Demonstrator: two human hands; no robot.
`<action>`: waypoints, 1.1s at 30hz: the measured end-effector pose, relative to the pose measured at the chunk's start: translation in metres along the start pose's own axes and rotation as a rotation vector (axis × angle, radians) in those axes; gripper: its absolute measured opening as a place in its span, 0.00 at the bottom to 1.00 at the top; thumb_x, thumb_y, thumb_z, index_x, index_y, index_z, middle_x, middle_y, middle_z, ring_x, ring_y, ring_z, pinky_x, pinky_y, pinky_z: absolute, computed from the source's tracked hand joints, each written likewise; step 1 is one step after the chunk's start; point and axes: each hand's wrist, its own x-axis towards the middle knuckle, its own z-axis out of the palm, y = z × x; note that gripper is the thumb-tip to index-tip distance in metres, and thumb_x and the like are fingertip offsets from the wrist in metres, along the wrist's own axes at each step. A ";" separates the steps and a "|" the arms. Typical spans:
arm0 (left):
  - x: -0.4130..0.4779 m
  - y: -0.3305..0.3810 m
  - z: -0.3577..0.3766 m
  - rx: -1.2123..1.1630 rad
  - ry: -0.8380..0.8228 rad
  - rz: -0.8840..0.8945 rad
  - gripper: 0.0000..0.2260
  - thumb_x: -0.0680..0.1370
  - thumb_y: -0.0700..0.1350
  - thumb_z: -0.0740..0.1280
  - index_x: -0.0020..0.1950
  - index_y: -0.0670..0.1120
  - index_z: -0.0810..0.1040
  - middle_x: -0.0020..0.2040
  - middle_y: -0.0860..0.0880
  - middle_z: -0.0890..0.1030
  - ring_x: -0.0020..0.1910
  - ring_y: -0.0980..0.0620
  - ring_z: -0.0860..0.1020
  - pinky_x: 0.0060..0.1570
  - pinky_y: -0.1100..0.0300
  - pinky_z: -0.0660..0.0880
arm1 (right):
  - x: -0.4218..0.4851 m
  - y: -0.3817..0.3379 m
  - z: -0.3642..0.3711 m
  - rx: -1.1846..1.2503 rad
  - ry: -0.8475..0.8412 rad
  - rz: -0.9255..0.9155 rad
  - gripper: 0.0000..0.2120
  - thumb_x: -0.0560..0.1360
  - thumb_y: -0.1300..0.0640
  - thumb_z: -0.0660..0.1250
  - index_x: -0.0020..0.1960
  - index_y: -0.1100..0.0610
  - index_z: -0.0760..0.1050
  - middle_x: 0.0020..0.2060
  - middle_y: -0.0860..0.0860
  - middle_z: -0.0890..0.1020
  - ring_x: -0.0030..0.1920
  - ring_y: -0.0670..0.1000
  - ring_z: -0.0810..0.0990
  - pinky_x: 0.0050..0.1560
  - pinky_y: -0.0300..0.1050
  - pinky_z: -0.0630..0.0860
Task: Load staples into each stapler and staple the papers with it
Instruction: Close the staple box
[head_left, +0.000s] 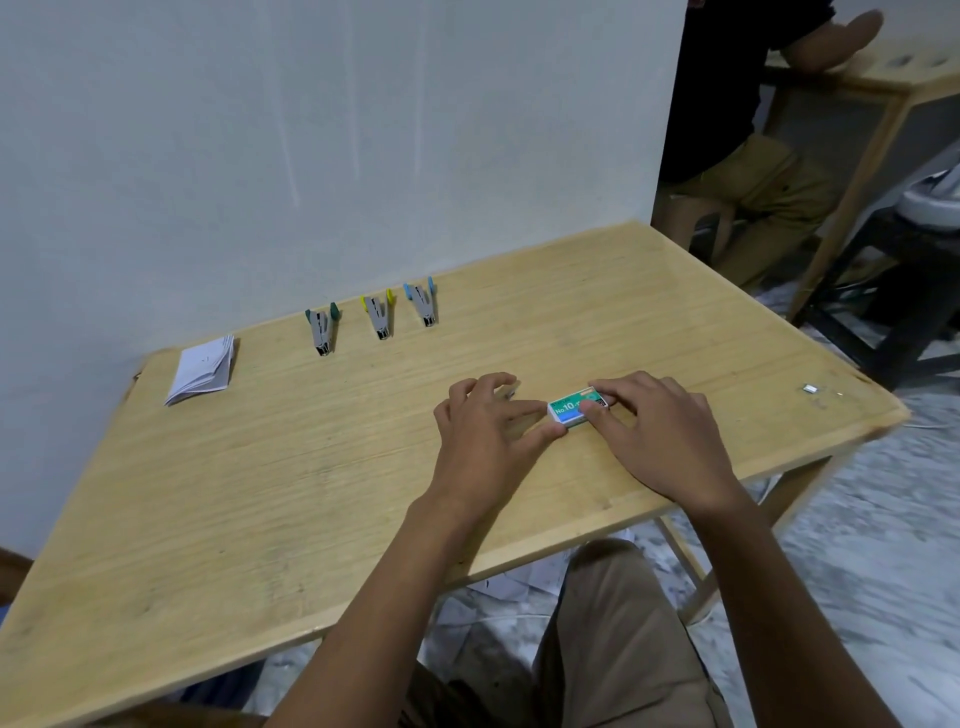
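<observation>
Centre frame, the right hand (660, 431) pinches the staple box (571, 408) between thumb and fingers while the left hand (488, 431), fingers spread, touches its left end, so a steady hold and slow push looks best, though fingers hide whether it's open, staplers (380, 317) standing upper middle.

Taking the small green-and-blue cardboard staple box (569, 410) as centre, we find open pale wooden tabletop (260, 493) from 6 round to 9 o'clock. At 10 o'clock lies a stack of folded white papers (202, 369). At 11 a green-handled grey stapler (322, 330), a yellow-handled grey stapler (380, 318) and a blue-handled grey stapler (423, 306) stand in a row, with gaps between them. The white wall (311, 156) closes off 12. Toward 3, a small silver strip of staples (810, 388) sits near the table's edge.
</observation>
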 end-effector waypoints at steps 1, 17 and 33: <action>0.000 0.000 0.000 -0.006 -0.003 -0.006 0.16 0.73 0.63 0.70 0.58 0.59 0.83 0.68 0.57 0.72 0.68 0.54 0.60 0.58 0.60 0.53 | 0.000 0.000 0.000 -0.003 0.000 -0.001 0.21 0.80 0.39 0.58 0.69 0.44 0.73 0.62 0.44 0.79 0.62 0.48 0.73 0.61 0.50 0.66; 0.007 -0.003 -0.008 -0.059 -0.040 -0.051 0.28 0.64 0.70 0.70 0.60 0.59 0.81 0.71 0.55 0.68 0.71 0.53 0.58 0.60 0.59 0.53 | 0.001 -0.001 0.001 0.022 0.002 -0.005 0.22 0.79 0.39 0.59 0.70 0.45 0.72 0.60 0.45 0.79 0.61 0.48 0.73 0.60 0.50 0.66; 0.002 -0.019 -0.013 -0.068 -0.086 0.107 0.13 0.81 0.44 0.65 0.63 0.45 0.81 0.68 0.47 0.78 0.71 0.54 0.71 0.69 0.61 0.67 | -0.005 -0.008 0.003 0.018 -0.026 -0.137 0.22 0.74 0.35 0.66 0.65 0.42 0.74 0.60 0.44 0.72 0.60 0.45 0.70 0.57 0.44 0.67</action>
